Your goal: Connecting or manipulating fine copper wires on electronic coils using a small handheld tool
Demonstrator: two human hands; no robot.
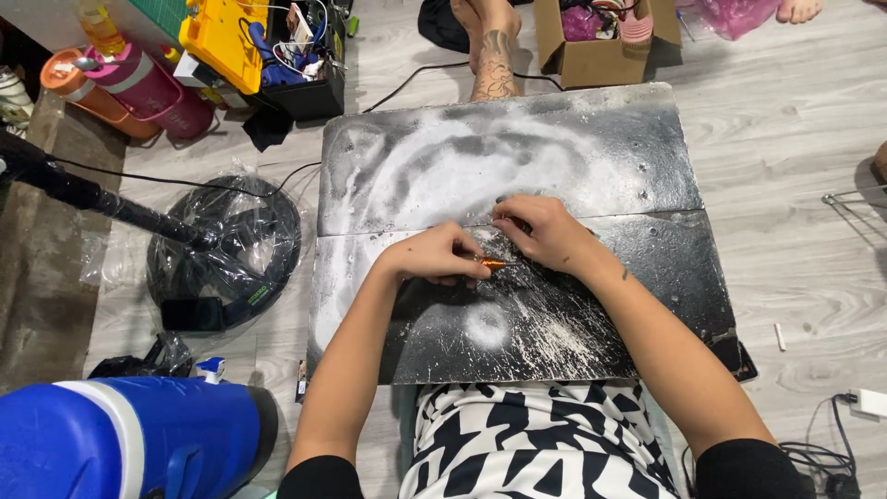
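Head view, looking down. The person sat on the pale wood-plank floor point(795, 139) with a black, paint-dusted flat board point(591, 139) across the lap, serving as a table; white powdery smears and scratch marks covered much of its surface. The left hand point(434, 259) was curled closed around a small orange-handled pointed tool point(492, 264), whose orange shaft showed just past the fingers, pointing right and lying low over the board near its middle seam. The right hand point(545, 231) was bent down with fingertips pressed together just beside the tool's tip; it appeared to pinch some small item against the board, but the item itself was hidden and could not be identified. Judgement: the step in hand looked like fine work with the tool tip on a small piece held steady by the right hand. The next move would likely call for a firm pinch and a steady, short, controlled push of the tip, since a slip would run toward the right fingers. Surroundings: a black coil of hose wrapped in clear plastic point(231, 249) lay left of the board, a blue and white plastic container point(120, 434) at lower left, an open brown cardboard box point(591, 46) beyond the far edge.
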